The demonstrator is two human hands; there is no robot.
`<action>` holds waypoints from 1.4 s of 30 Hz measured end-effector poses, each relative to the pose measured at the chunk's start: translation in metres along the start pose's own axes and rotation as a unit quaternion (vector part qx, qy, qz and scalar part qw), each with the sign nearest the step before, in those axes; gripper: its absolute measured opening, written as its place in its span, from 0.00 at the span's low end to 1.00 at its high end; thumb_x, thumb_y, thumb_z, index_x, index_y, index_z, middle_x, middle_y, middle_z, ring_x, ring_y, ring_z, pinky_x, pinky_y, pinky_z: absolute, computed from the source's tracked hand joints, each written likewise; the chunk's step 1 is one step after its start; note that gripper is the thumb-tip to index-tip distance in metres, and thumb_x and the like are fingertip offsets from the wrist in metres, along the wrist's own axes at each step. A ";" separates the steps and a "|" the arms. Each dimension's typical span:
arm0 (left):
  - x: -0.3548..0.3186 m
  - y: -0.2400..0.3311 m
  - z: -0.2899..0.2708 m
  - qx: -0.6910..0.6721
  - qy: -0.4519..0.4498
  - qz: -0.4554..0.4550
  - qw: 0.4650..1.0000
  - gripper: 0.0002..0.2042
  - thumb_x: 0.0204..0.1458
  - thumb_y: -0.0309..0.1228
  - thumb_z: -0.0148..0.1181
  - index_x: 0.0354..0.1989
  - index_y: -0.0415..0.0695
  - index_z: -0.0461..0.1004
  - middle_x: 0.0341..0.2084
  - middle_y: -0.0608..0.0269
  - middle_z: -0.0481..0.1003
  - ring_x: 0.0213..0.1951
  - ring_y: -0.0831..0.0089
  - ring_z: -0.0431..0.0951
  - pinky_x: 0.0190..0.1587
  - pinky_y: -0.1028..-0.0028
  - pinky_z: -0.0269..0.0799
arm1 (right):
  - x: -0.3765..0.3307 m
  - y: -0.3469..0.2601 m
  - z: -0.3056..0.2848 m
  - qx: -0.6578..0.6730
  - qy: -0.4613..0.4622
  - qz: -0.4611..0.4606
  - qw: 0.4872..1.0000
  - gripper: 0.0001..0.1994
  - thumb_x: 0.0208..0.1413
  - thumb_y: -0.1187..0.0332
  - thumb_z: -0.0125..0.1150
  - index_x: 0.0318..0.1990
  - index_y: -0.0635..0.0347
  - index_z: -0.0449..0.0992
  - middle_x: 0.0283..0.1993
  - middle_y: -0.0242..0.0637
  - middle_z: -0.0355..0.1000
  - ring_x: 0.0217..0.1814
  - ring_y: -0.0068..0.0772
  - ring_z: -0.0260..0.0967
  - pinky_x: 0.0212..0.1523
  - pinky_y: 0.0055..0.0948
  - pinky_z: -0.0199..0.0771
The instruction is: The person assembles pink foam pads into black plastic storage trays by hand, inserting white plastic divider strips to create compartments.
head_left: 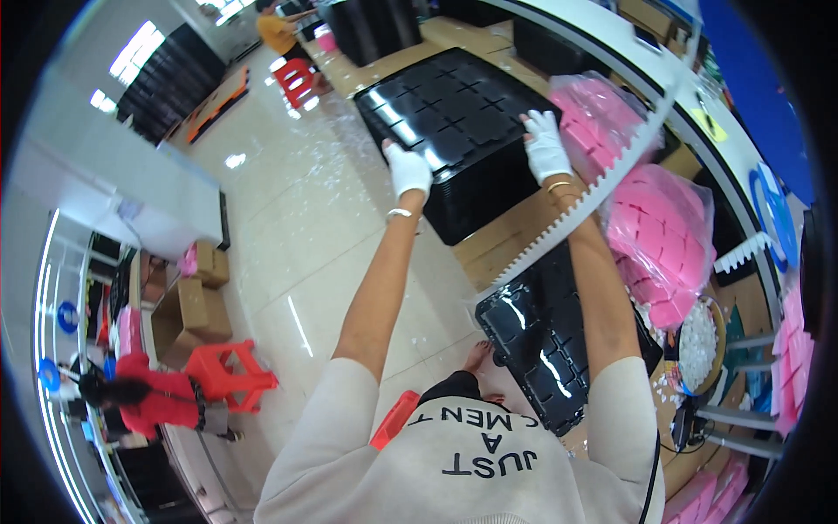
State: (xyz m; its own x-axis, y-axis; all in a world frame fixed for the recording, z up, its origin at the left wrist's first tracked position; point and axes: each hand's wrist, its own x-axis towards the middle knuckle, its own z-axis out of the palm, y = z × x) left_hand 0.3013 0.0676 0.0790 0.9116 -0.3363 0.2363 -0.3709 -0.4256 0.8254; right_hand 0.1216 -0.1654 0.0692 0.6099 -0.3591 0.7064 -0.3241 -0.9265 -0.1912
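A deep stack of black plastic trays (454, 103) with a grid-moulded top rests on a brown surface ahead of me. My left hand (407, 171), in a white glove with bare fingertips, grips its near left side. At the right corner, my right hand (546, 147), gloved the same way, holds the stack's edge; some fingers are hidden behind it. Closer to me, beneath my right forearm, lies another glossy black tray (546, 336). A long white toothed strip (602, 188) runs slantwise across the view, over my right forearm.
Pink trays in clear bags (659, 223) sit on the right, beside a round container of white pieces (698, 345). Red stools (229, 374) and cardboard boxes (185, 321) stand at left. One person in red (161, 397) is lower left; another in yellow (278, 33) is far off.
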 end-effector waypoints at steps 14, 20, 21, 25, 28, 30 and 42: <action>-0.191 -0.058 -0.055 -0.240 -0.221 -0.002 0.945 0.17 0.60 0.24 0.49 0.57 0.37 0.71 0.53 0.58 0.74 0.58 0.69 0.72 0.60 0.73 0.65 | -0.192 -0.160 -0.140 0.619 -0.183 0.246 0.723 0.37 0.63 0.39 0.46 0.64 0.68 0.65 0.62 0.41 0.70 0.65 0.32 0.64 0.66 0.30 0.60; -0.217 -0.021 -0.057 -0.170 -0.491 0.049 0.853 0.15 0.57 0.19 0.51 0.53 0.38 0.75 0.44 0.62 0.78 0.48 0.73 0.76 0.53 0.76 0.68 | -0.227 -0.170 -0.171 0.640 -0.173 0.251 0.705 0.39 0.57 0.38 0.56 0.59 0.70 0.70 0.57 0.44 0.73 0.57 0.35 0.71 0.60 0.29 0.67; -0.219 -0.023 -0.056 -0.169 -0.493 0.045 0.852 0.15 0.57 0.19 0.51 0.53 0.38 0.75 0.44 0.62 0.78 0.48 0.73 0.76 0.53 0.76 0.68 | -0.233 -0.170 -0.173 0.640 -0.174 0.255 0.703 0.39 0.57 0.38 0.56 0.59 0.70 0.70 0.57 0.44 0.73 0.57 0.35 0.71 0.60 0.29 0.67; -0.233 -0.036 -0.058 -0.155 -0.678 0.012 0.718 0.17 0.54 0.23 0.60 0.53 0.37 0.75 0.40 0.65 0.76 0.41 0.77 0.74 0.50 0.76 0.70 | -0.253 -0.176 -0.164 0.743 -0.086 0.360 0.558 0.23 0.62 0.44 0.56 0.36 0.58 0.75 0.30 0.29 0.71 0.35 0.23 0.72 0.34 0.26 0.72; -0.253 -0.007 -0.067 -0.156 -0.764 -0.021 0.626 0.20 0.49 0.26 0.70 0.52 0.38 0.76 0.42 0.66 0.79 0.42 0.79 0.74 0.49 0.75 0.71 | -0.247 -0.174 -0.171 0.886 -0.102 0.335 0.305 0.20 0.66 0.47 0.49 0.36 0.55 0.72 0.20 0.22 0.60 0.23 0.21 0.64 0.31 0.27 0.69; -0.266 0.006 -0.071 -0.164 -0.773 -0.054 0.611 0.19 0.49 0.26 0.70 0.51 0.38 0.77 0.39 0.66 0.79 0.40 0.80 0.75 0.46 0.76 0.72 | -0.249 -0.168 -0.166 0.894 -0.095 0.335 0.284 0.20 0.67 0.48 0.47 0.36 0.56 0.71 0.19 0.21 0.59 0.23 0.21 0.63 0.33 0.27 0.69; -0.319 0.003 -0.056 -0.271 -0.544 -0.183 0.772 0.11 0.54 0.26 0.67 0.44 0.35 0.78 0.36 0.64 0.79 0.34 0.81 0.77 0.35 0.79 0.73 | -0.302 -0.185 -0.220 0.404 -0.172 0.549 0.711 0.17 0.61 0.56 0.58 0.46 0.61 0.77 0.40 0.35 0.79 0.41 0.25 0.76 0.43 0.24 0.73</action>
State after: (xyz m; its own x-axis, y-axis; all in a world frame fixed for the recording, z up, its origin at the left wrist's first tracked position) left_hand 0.0193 0.2208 0.0347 0.1397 -0.9094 -0.3916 0.2748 -0.3444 0.8977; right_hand -0.1620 0.1391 0.0410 0.4969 -0.7928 -0.3529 -0.3050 0.2212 -0.9263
